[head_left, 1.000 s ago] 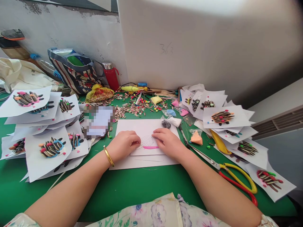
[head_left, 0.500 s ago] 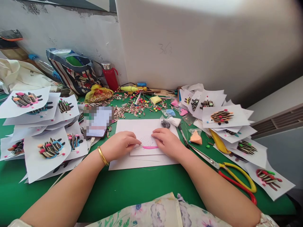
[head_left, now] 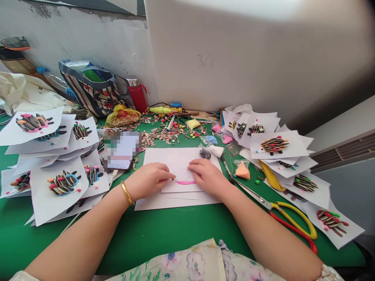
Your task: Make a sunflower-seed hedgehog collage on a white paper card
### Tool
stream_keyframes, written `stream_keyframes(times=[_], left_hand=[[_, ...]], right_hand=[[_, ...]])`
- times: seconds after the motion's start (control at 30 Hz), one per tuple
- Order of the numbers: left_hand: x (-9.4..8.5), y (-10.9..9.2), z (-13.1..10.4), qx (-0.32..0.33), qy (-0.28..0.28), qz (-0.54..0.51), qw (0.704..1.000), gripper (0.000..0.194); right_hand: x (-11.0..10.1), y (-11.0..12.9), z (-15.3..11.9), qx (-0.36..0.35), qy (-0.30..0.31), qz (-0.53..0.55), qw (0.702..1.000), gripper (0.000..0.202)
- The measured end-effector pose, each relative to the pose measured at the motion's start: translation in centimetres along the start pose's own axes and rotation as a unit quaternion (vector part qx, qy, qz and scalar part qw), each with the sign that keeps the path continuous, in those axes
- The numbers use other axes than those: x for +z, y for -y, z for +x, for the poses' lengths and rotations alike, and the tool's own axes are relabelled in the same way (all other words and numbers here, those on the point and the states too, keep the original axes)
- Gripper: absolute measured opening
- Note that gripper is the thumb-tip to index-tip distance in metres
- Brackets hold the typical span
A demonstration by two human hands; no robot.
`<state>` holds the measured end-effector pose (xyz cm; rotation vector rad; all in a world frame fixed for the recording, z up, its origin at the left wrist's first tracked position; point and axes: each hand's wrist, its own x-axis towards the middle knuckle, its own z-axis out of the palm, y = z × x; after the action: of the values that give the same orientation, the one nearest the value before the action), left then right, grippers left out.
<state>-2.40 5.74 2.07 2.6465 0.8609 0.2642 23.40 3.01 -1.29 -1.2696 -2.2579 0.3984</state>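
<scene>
A small white sheet (head_left: 181, 189) lies on a larger white sheet (head_left: 149, 203) in front of me. It bears a dotted, rounded drawing (head_left: 182, 173) with a strip of pink clay (head_left: 186, 182) along its lower edge. My left hand (head_left: 152, 179), with a gold bangle at the wrist, is at the drawing's left end. Its fingers are bent and close together, the fingertips touching the paper; anything between them is hidden. On the drawing's right side rests my right hand (head_left: 208, 176), fingers stretched over the paper and holding nothing visible.
Stacks of seed-covered hedgehog pictures stand left (head_left: 60, 195) and right (head_left: 278, 145). Large scissors (head_left: 269, 203) lie by my right forearm, near bagged orange clay (head_left: 242, 171). A phone (head_left: 121, 152), loose seeds (head_left: 150, 138) and a red flask (head_left: 137, 95) are farther back.
</scene>
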Motion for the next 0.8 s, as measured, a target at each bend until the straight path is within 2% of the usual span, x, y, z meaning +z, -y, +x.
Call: stream_keyframes(times=[0.23, 0.37, 0.47, 0.57, 0.63, 0.73, 0.8], left_hand=[[0.3, -0.1, 0.0, -0.01, -0.038, 0.011, 0.999, 0.03], [0.6, 0.1, 0.1, -0.003, -0.041, 0.005, 0.999, 0.032], [0.7, 0.2, 0.2, -0.01, -0.039, 0.014, 0.999, 0.032], [0.7, 0.1, 0.3, -0.016, -0.044, 0.023, 0.999, 0.031], [0.7, 0.0, 0.4, -0.018, -0.046, 0.027, 0.998, 0.031], [0.6, -0.1, 0.4, -0.031, -0.054, 0.024, 0.998, 0.031], [0.7, -0.2, 0.4, -0.041, -0.061, 0.016, 0.997, 0.032]], right_hand=[[-0.1, 0.0, 0.0, -0.009, -0.005, -0.006, 1.0, 0.03], [-0.2, 0.1, 0.1, -0.022, -0.042, -0.013, 0.999, 0.031], [-1.4, 0.1, 0.3, -0.003, -0.071, -0.067, 0.995, 0.028], [-4.2, -0.5, -0.1, 0.083, -0.074, -0.196, 0.974, 0.021], [-6.7, -1.4, -0.9, 0.195, -0.048, -0.286, 0.937, 0.016], [-9.9, -3.2, -2.4, 0.362, 0.041, -0.328, 0.872, 0.025], [-10.9, -4.3, -3.2, 0.428, 0.101, -0.31, 0.843, 0.03]])
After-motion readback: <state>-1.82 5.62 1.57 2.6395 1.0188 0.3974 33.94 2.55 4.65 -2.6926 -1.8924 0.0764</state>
